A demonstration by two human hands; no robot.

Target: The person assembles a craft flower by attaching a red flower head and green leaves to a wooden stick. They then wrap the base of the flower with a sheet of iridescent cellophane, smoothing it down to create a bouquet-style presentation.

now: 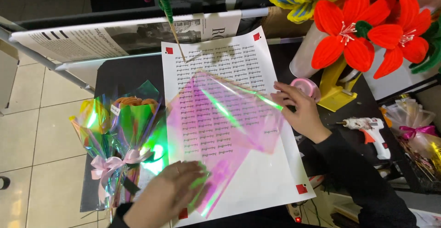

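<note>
Left hand (pixel 167 196) flat, fingers spread, pressing near corner of film (pixel 220 122). Right hand (pixel 298 108) open, fingertips pinning film's right edge. Film: thin iridescent pink-green sheet, creased, skewed diamond-wise on paper (pixel 275 173); laid out, apparently not yet folded or wrapped. Paper: white, printed, red corner squares. Left of paper: finished bouquet (pixel 117 140), same film, pink bow. Right of paper: glue gun (pixel 370 131).

a white printed sheet (pixel 257 173) with rows of small lettering and red squares at its corners lies on the dark table (pixel 124 74), partly under a pink iridescent film. behind it, a long newspaper-print roll (pixel 115 37), white with black type and a grey photo, lies across the table's far edge. a small white tag (pixel 115 110) sits on the wrapped bouquet at left.
</note>
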